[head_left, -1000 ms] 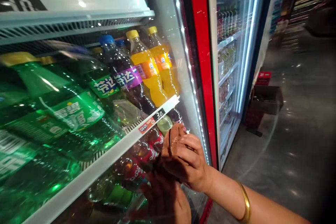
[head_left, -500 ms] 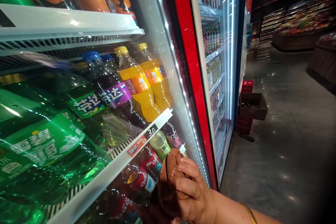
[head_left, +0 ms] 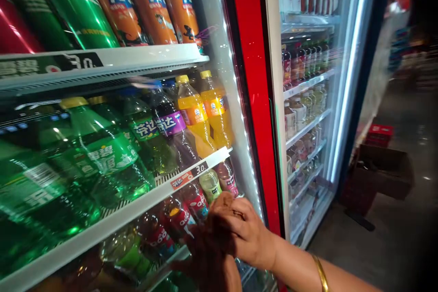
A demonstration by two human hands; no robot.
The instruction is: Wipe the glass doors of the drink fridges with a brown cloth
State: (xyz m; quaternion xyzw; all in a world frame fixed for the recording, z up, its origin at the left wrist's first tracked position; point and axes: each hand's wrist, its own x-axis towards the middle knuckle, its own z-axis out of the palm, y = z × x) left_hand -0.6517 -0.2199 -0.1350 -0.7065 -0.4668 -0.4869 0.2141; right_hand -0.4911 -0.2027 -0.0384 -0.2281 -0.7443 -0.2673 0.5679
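My right hand (head_left: 248,232), with a gold bracelet on its wrist, reaches in from the lower right. Its fingers are closed around a bunched brown cloth (head_left: 222,201), at the glass door of a drinks fridge. Just below is a dark, shadowed hand shape (head_left: 214,258); it may be my left hand or a reflection, and its fingers are too dark to read. Behind the glass stand orange soda bottles (head_left: 196,114), a purple-labelled bottle (head_left: 173,123) and green bottles (head_left: 106,146). Red-labelled bottles (head_left: 179,216) show on the shelf below.
A white shelf edge (head_left: 137,205) with price tags crosses the fridge. Orange cans (head_left: 147,0) line the upper shelf. Right of the red door frame (head_left: 249,77) is a second lit fridge (head_left: 304,114). An open cardboard box (head_left: 386,169) is by the floor at right.
The view has shifted, so the upper cans and more of the second fridge show now. My right hand still holds the cloth. The dark hand shape below it shows more fully.
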